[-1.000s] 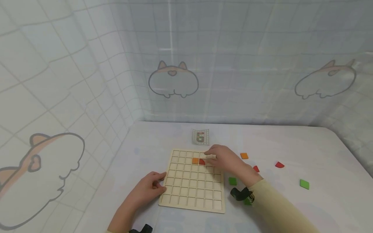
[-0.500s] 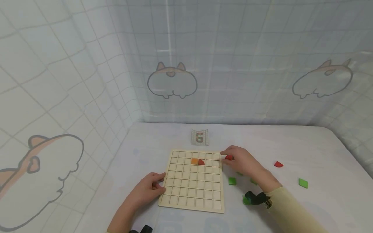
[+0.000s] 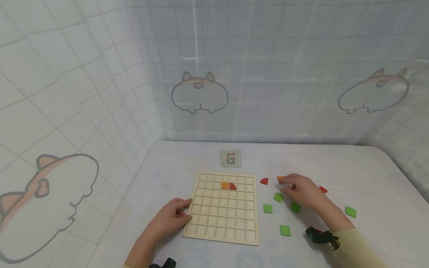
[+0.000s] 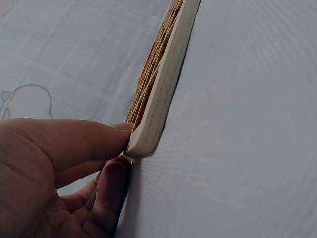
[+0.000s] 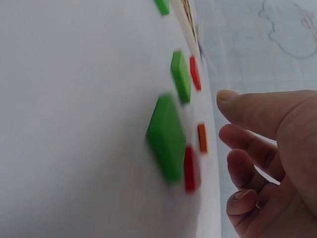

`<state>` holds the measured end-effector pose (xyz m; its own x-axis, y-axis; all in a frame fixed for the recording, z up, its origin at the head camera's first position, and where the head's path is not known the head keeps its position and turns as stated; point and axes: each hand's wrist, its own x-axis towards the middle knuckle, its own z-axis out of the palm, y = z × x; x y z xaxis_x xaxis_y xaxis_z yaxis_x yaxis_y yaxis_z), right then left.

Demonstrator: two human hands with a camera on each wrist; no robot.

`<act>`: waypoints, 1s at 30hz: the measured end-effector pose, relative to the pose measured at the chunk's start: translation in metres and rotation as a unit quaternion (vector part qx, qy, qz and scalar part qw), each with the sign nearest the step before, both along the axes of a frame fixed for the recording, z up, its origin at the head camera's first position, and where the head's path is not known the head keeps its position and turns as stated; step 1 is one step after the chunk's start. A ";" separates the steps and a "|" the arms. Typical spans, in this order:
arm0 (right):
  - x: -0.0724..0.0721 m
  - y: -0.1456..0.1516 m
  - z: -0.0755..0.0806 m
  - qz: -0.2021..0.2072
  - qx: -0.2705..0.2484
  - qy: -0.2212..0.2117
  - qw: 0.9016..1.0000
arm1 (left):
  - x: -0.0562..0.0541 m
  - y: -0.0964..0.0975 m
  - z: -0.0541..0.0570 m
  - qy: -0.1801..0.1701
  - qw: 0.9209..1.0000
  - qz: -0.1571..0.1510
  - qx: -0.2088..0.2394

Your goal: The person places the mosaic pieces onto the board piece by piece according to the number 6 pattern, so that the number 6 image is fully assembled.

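My left hand (image 3: 172,216) rests at the left edge of a pale wooden grid board (image 3: 219,214), thumb and fingertips touching its side; the left wrist view shows them near one corner. An orange square tile (image 3: 225,185) and a red quarter-round tile (image 3: 232,186) sit side by side in the board's upper cells. My right hand (image 3: 301,190) is over the table right of the board, fingertips at another orange tile (image 3: 280,178) that they partly cover. In the right wrist view thumb and fingers stand apart with nothing between them.
A red quarter-round tile (image 3: 264,181) lies just right of the board. Several green tiles (image 3: 285,230) are scattered to the right, one (image 3: 350,211) farther out. Another red tile (image 3: 323,189) shows behind my right hand. A small pattern card (image 3: 230,158) lies beyond the board.
My right hand has moved right, from over the board's upper right, past the red tile beside it, to the orange tile. That red tile is now uncovered. My left hand has stayed put.
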<state>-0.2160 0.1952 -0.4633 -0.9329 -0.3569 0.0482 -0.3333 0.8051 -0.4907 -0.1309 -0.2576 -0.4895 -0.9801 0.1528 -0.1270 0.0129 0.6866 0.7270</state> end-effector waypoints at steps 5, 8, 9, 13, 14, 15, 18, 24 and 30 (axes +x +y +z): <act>0.005 0.019 -0.006 0.002 -0.009 -0.004 1.000 | 0.000 0.001 0.002 0.001 1.000 0.001 0.004; 0.007 0.026 -0.007 0.006 -0.004 -0.011 1.000 | 0.001 0.002 0.003 0.001 1.000 0.003 0.003; 0.007 0.028 -0.008 0.005 -0.002 -0.015 1.000 | 0.001 0.002 0.003 0.001 1.000 0.003 0.001; 0.008 0.034 -0.011 0.017 0.007 -0.017 1.000 | 0.001 0.002 0.003 0.000 1.000 0.006 0.001; 0.009 0.035 -0.012 0.020 0.008 -0.017 1.000 | 0.002 0.002 0.003 0.000 1.000 0.006 0.004; 0.010 0.036 -0.012 0.022 0.008 -0.015 1.000 | 0.002 0.002 0.003 0.000 1.000 0.006 0.005; 0.012 0.039 -0.013 0.031 0.009 -0.001 0.999 | 0.002 0.003 0.004 0.000 1.000 0.006 0.010; 0.013 0.041 -0.015 0.033 0.015 0.014 0.999 | 0.003 0.002 0.004 -0.002 1.000 0.003 0.013; 0.012 0.042 -0.015 0.049 0.014 0.027 0.998 | 0.003 0.002 0.004 0.000 1.000 0.000 0.014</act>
<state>-0.2036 0.2369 -0.4782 -0.8897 -0.4485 0.0854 -0.4364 0.7804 -0.4479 -0.1275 -0.2556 -0.4853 -0.9803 0.1555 -0.1218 0.0130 0.6660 0.7459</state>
